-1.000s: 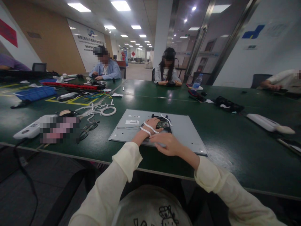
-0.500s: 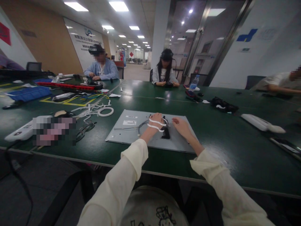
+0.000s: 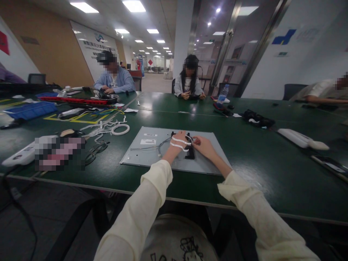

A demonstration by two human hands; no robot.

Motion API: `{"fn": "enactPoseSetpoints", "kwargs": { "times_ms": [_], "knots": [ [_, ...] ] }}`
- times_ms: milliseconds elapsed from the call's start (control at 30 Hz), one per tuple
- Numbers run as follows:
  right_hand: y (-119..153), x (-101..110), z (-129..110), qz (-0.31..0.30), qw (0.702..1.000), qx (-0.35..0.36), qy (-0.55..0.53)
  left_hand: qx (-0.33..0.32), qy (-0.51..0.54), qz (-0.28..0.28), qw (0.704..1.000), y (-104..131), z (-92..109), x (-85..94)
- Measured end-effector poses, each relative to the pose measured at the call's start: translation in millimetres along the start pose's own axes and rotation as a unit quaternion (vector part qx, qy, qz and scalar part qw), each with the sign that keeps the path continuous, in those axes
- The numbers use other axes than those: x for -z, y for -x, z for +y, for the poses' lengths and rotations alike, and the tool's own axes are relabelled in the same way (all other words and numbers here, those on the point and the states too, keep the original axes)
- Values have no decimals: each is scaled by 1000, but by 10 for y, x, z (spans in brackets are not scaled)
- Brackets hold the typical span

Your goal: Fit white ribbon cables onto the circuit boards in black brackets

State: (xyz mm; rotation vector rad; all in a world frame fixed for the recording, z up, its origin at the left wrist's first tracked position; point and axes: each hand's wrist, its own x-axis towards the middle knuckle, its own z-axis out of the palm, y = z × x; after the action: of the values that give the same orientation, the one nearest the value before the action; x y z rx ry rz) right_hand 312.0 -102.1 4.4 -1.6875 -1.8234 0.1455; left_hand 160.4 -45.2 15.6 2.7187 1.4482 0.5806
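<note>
Your left hand [image 3: 178, 141] lies palm down, its fingers reaching away from you; its own back hides the grip, so whether it has hold of anything does not show. Two white strips [image 3: 178, 140] cross the back of it. Your right hand [image 3: 204, 146] is just beside it, thumb and fingers drawn almost together near the right end of the upper strip; whether they pinch that end is too small to make out.

The relation that seems to count is this: the strips run roughly left to right, across your left hand, and their right ends point at your right fingertips, which are the nearer free ones. A black bracket [image 3: 189, 154] lies partly under your left hand, its visible bar between your hands and running toward you.

Beneath all this, directly in front of you, is a grey display panel [image 3: 209, 163], apparently back side up, its long axis going left to right. A thin cable [image 3: 145, 148] and a white label [image 3: 148, 141] are left of your hands. The panel rests flat on the green table [image 3: 258, 156].
</note>
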Motion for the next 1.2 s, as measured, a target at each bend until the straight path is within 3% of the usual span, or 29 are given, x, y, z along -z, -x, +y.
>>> {"fn": "enactPoseSetpoints", "kwargs": {
  "times_ms": [267, 500, 733, 867, 1067, 1200],
  "knots": [
    [25, 91, -68, -9, 1000, -18, 16, -27, 12, -2, 1000, -22, -39, -13],
    [61, 198, -176, -56, 981, 75, 171, -28, 11, 10, 999, -19, -57, -67],
    [75, 233, -268, -77, 961, 47, 260, -26, 3, 3, 1000, 5, -39, -31],
    [82, 236, -244, -40, 970, 52, 232, -30, 1, 4, 1000, 3, -37, -40],
    [26, 152, -65, 29, 991, 68, 108, -34, 2, 13, 999, 6, -45, -59],
    [11, 131, 9, 37, 997, 45, 59, -33, 0, 11, 999, 16, -49, -49]
  ]
}}
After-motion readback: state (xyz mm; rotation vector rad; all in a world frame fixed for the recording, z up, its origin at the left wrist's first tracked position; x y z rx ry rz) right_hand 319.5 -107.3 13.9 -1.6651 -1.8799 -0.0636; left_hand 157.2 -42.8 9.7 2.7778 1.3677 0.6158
